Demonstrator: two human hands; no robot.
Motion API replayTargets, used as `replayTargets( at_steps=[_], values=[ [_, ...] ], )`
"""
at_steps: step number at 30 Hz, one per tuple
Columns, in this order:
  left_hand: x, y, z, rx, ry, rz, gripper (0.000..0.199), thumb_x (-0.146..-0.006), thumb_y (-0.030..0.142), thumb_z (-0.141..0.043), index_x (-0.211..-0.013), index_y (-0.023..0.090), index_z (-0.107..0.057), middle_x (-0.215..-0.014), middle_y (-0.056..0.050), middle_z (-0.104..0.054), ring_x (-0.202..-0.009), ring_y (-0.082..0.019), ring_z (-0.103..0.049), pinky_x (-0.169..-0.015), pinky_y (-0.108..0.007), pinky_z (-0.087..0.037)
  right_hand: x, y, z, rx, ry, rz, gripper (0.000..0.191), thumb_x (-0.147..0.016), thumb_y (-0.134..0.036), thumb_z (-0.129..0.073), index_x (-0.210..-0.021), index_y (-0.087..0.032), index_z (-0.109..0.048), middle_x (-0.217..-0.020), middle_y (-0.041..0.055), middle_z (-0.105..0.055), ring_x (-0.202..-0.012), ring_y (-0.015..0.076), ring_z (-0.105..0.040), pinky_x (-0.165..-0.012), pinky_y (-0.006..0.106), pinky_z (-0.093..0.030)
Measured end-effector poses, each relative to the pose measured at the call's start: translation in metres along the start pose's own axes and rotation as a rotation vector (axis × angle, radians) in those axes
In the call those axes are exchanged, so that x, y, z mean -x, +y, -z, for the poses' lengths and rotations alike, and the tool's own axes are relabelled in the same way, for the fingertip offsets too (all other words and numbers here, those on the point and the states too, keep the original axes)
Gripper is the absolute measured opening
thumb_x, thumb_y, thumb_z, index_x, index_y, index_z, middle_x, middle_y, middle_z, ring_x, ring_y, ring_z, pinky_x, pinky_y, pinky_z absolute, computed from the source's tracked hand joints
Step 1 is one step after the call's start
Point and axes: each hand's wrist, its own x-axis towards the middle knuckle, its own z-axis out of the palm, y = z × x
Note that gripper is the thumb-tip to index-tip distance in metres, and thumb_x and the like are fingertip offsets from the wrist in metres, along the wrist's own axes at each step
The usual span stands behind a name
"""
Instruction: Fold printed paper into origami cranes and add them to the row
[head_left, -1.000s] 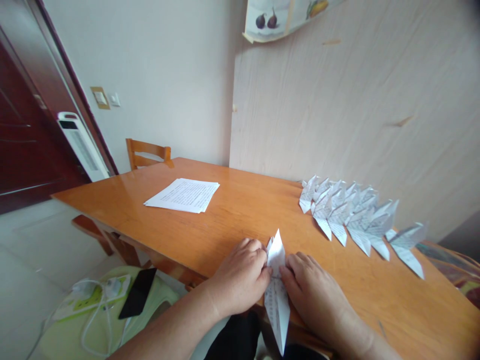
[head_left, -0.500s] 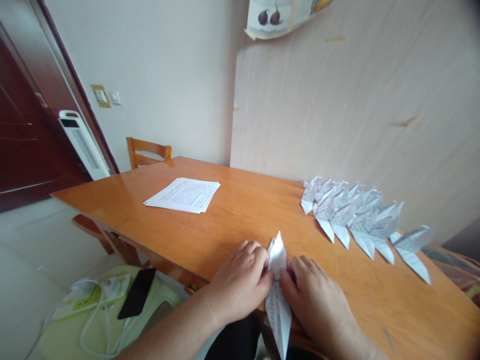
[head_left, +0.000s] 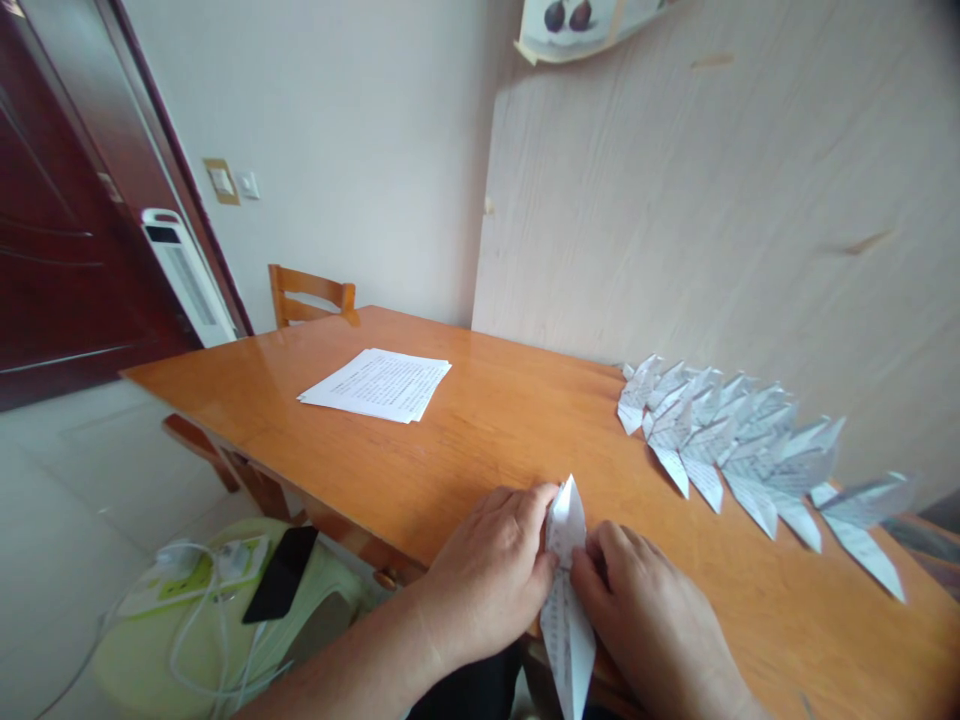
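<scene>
A narrow folded piece of printed paper (head_left: 568, 625) points away from me at the table's front edge, its lower tip reaching past the edge. My left hand (head_left: 499, 560) grips its left side, thumb on the paper and fingers curled along the upper part. On the other side, my right hand (head_left: 637, 600) pinches the paper near its middle, with the fingers bent under. The undersides of both hands are hidden. Over to the right stand several folded paper pieces (head_left: 750, 430) in close rows, printed with text and with pointed flaps.
A stack of printed sheets (head_left: 379, 385) lies on the wooden table (head_left: 495, 400), left of centre. A chair (head_left: 311, 290) stands behind the far left corner. Below on the left, a pale green stool (head_left: 124, 665) carries a phone (head_left: 281, 573), a power strip (head_left: 161, 590) and white cables.
The view has turned slightly, shifting the scene. My left hand's fingers have slid up along the paper's upper left side and straightened somewhat. Both hands still hold the paper.
</scene>
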Motion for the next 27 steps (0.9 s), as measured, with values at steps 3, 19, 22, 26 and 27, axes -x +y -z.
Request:
replayTargets(
  at_steps=[3,19,22,26,27],
  values=[
    [0.000,0.002,0.003,-0.020,-0.021,0.002,0.053,-0.089,0.015,-0.059,-0.138,0.027,-0.041,-0.124,-0.008,-0.061,-0.118,-0.027,-0.055,-0.102,-0.045,-0.044,0.000,0.001,-0.001,-0.012,0.019,0.015,0.019,-0.091,-0.026,-0.051,-0.072,-0.025,-0.047,-0.070,0.0028,-0.065,-0.069,0.0234,-0.066,-0.058,0.032,-0.037],
    [0.014,-0.002,0.003,-0.167,-0.044,-0.330,0.019,-0.096,0.015,-0.048,-0.106,0.021,-0.063,-0.102,-0.005,-0.065,-0.102,-0.021,-0.056,-0.096,-0.038,-0.045,0.000,0.002,-0.001,-0.074,-0.056,-0.048,0.021,-0.093,-0.026,-0.051,-0.072,-0.025,-0.047,-0.072,0.0027,-0.064,-0.069,0.0231,-0.064,-0.060,0.032,-0.034],
    [0.013,-0.004,0.001,-0.197,-0.022,-0.374,0.022,-0.096,0.014,-0.047,-0.108,0.020,-0.064,-0.105,-0.006,-0.066,-0.105,-0.021,-0.057,-0.097,-0.038,-0.045,-0.001,0.002,-0.001,-0.091,-0.070,-0.060,0.021,-0.093,-0.026,-0.051,-0.072,-0.025,-0.048,-0.073,0.0022,-0.063,-0.071,0.0231,-0.064,-0.061,0.032,-0.034],
    [0.012,-0.004,-0.001,-0.222,-0.068,-0.356,0.021,-0.098,0.017,-0.046,-0.109,0.019,-0.063,-0.103,-0.007,-0.065,-0.102,-0.022,-0.057,-0.098,-0.040,-0.045,-0.001,0.003,-0.001,-0.110,-0.076,-0.071,0.020,-0.093,-0.026,-0.051,-0.073,-0.024,-0.050,-0.073,0.0017,-0.063,-0.071,0.0228,-0.063,-0.062,0.032,-0.034],
    [0.011,-0.004,0.000,-0.222,-0.087,-0.336,0.020,-0.098,0.018,-0.047,-0.110,0.019,-0.063,-0.103,-0.006,-0.064,-0.102,-0.022,-0.057,-0.098,-0.041,-0.045,-0.002,0.003,-0.001,-0.112,-0.078,-0.071,0.020,-0.093,-0.026,-0.051,-0.073,-0.024,-0.050,-0.073,0.0016,-0.063,-0.071,0.0227,-0.063,-0.062,0.032,-0.034]
  ],
)
